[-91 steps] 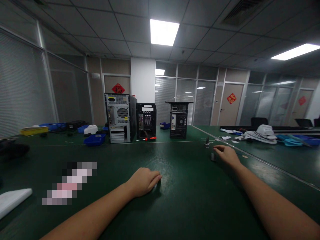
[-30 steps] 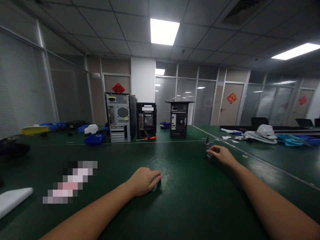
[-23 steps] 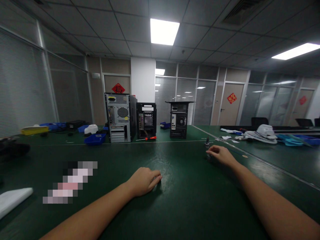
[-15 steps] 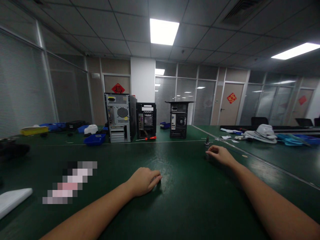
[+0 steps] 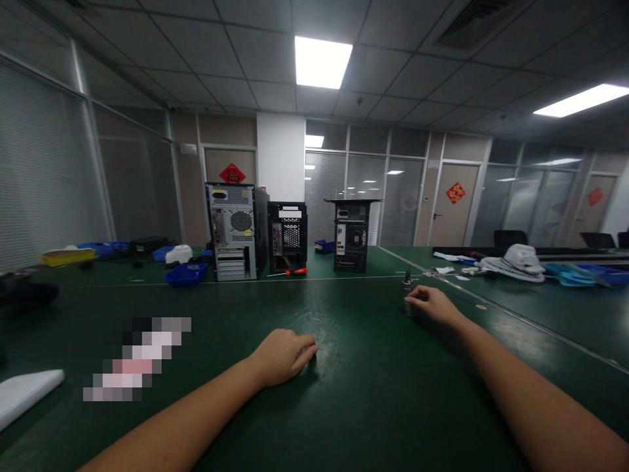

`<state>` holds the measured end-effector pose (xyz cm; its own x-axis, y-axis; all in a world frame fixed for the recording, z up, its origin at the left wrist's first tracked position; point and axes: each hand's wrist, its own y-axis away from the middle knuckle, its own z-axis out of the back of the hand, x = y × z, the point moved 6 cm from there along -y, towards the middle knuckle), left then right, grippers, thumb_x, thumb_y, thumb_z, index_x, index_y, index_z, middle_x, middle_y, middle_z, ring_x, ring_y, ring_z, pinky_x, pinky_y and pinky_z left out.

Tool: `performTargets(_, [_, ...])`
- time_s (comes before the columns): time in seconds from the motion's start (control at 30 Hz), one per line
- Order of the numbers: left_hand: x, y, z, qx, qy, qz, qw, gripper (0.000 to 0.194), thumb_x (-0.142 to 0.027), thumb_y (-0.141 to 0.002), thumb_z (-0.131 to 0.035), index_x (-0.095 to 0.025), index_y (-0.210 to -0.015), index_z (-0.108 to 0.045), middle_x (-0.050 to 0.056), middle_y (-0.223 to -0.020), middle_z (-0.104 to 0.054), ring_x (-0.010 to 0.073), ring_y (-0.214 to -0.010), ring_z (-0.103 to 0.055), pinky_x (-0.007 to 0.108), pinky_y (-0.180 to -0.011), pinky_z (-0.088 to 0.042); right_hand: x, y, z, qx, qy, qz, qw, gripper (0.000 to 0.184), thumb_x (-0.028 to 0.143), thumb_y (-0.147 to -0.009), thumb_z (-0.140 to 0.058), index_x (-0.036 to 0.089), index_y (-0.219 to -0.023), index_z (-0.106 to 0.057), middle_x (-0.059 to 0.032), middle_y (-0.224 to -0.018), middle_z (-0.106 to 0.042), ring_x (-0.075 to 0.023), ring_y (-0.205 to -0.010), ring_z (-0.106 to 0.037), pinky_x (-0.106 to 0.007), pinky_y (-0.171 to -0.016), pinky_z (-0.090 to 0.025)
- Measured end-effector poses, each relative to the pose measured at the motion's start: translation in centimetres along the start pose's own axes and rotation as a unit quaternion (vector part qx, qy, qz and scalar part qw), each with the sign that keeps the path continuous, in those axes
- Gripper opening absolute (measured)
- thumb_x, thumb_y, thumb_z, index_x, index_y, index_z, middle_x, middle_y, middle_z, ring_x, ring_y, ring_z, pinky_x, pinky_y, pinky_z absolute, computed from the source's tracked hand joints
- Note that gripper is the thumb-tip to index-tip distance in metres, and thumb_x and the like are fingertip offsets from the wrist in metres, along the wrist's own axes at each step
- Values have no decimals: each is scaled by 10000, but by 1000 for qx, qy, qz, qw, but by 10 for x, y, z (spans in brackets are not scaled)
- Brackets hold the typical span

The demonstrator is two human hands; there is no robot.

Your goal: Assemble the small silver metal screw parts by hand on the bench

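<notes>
My right hand (image 5: 432,303) reaches out over the green table. Its thumb and fingertips are pinched at the lower part of a small, upright metal piece (image 5: 407,282). That piece is narrow, shiny and pointed at the top; its exact kind is too small to tell. Closer to me and left of it, my left hand (image 5: 284,357) rests on the table with fingers curled in. A greyish bit shows between its thumb and fingers, but I cannot make out what it is.
Three computer cases (image 5: 236,229) stand at the back, with a red-handled screwdriver (image 5: 297,271) in front. A blue tray (image 5: 186,275) lies left of them, a white cap (image 5: 515,263) to the right. A white object (image 5: 27,390) and a pixelated patch are at near left.
</notes>
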<state>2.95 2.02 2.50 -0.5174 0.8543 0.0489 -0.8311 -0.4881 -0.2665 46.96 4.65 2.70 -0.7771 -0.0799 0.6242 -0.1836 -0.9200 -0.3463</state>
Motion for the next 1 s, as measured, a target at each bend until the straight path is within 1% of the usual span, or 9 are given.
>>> performTargets(0.17, [0,0,0,0,0,-1,1000,392,-443,-1043,-306,-240,-984,-637,13,-715,-668,172,-636,-632,262,-614,-420,-2,-1,-2,11,8,1,1000,304,489,-808,-632,221,-922,-721,-72,-1011,-761,-271,-988,-689,-376,-891,-504])
performTargets(0.3, [-1,-1,-1,3,-6,-2,1000,402,-448,-1040,-304,-233,-971,-637,28,-728,-677,184,-653,-647,271,-624,-430,2,1,1,-5,24,3,1000,326,507,-816,-616,223,-927,-733,-69,-955,-766,-270,-919,-691,-365,-827,-503])
performTargets(0.4, [0,-1,-2,2,-14,-2,1000,401,-448,-1039,-304,-234,-965,-635,27,-718,-675,185,-657,-652,269,-628,-434,3,3,2,-14,35,-3,999,345,522,-823,-607,223,-944,-730,-70,-958,-767,-261,-897,-691,-354,-797,-500])
performTargets(0.6, [0,-1,-3,-3,-17,-5,1000,400,-443,-1042,-298,-242,-969,-636,25,-713,-682,191,-648,-651,272,-609,-416,6,3,0,-10,35,5,999,308,504,-816,-626,232,-928,-719,-59,-981,-767,-253,-939,-697,-338,-848,-507])
performTargets(0.87, [0,0,0,6,-8,3,1000,402,-447,-1042,-298,-246,-997,-643,30,-736,-685,196,-658,-644,277,-621,-416,13,5,0,8,62,13,998,288,468,-830,-615,238,-931,-757,-70,-995,-770,-265,-956,-696,-340,-841,-512])
performTargets(1.0, [-1,0,0,6,-5,3,1000,399,-450,-1042,-296,-247,-1002,-637,25,-727,-679,196,-652,-640,278,-616,-410,11,3,-4,25,62,10,998,306,431,-840,-593,241,-1005,-767,-70,-1085,-758,-269,-1005,-688,-358,-888,-507])
